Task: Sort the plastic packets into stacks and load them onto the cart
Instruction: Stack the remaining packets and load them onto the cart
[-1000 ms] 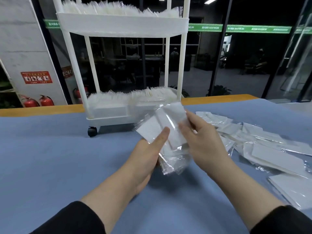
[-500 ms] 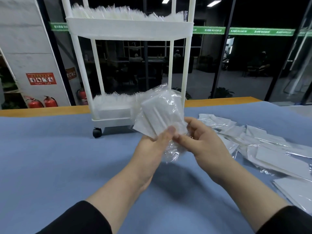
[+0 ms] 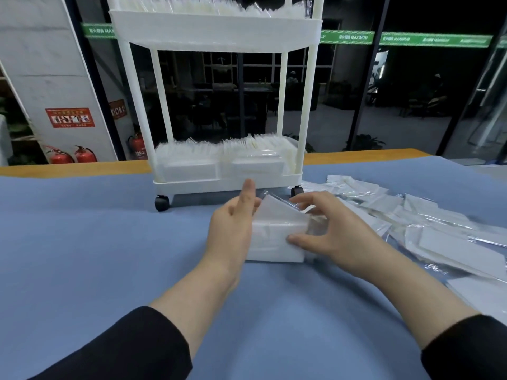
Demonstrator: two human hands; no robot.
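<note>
Stack of packets [image 3: 277, 237] stood on the blue table [image 3: 82, 256], pressed between both hands, left hand [image 3: 233, 229] laid flat-fingered against its left side, right hand [image 3: 326, 231] curled round its right end, loose packets [image 3: 428, 229] scattered right, cart [image 3: 219, 105] parked beyond, shelves filled with packets.

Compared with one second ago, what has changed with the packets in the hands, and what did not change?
The stack of packets, held up before the cart earlier, has come down onto the blue table cover. The left hand presses its side, and the right hand holds the other side. The loose packets at the right and the cart's filled shelves stayed.
</note>
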